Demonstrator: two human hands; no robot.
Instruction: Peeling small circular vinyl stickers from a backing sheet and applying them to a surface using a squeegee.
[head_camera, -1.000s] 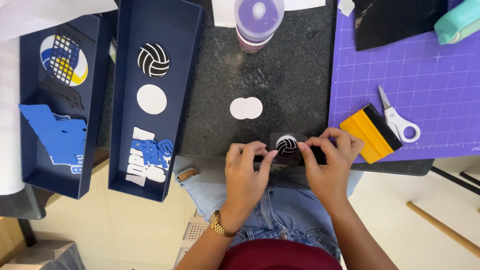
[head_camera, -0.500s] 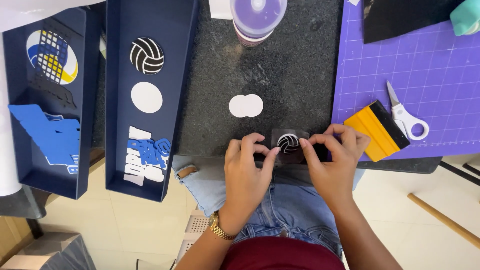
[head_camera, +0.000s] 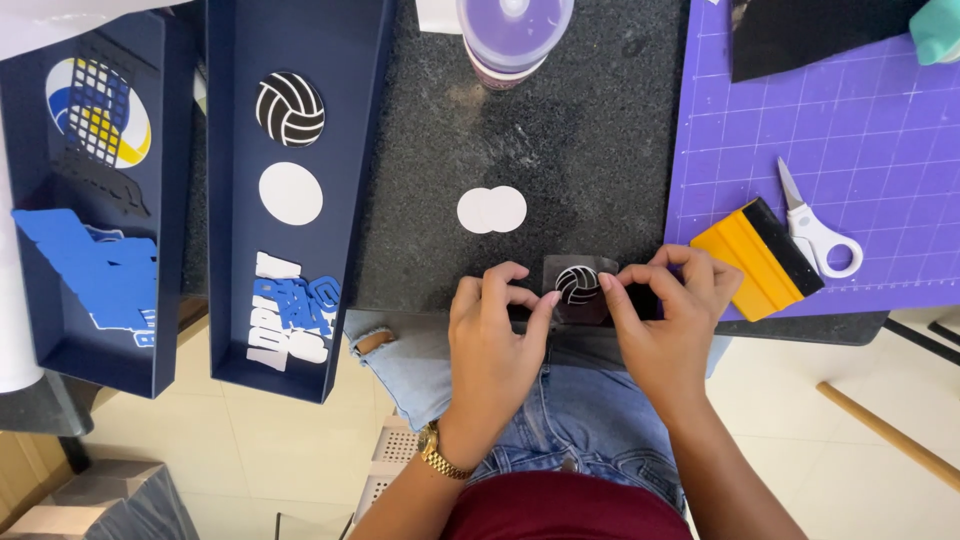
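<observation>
With both hands, left hand (head_camera: 492, 330) and right hand (head_camera: 672, 318), our fingers pinch the thin, light volleyball sticker (head_camera: 578, 286) by its edges, just below the two white circles (head_camera: 492, 210).

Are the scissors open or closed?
Closed. The scissors lie flat on the purple cutting mat, the blades together in one point and the two white handle loops side by side.

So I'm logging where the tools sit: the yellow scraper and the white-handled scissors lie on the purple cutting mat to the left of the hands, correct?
Not quite: the head view shows the yellow scraper and white-handled scissors on the purple cutting mat to the right of the hands, beside the right hand. The left hand has two dark blue trays on its side.
</observation>
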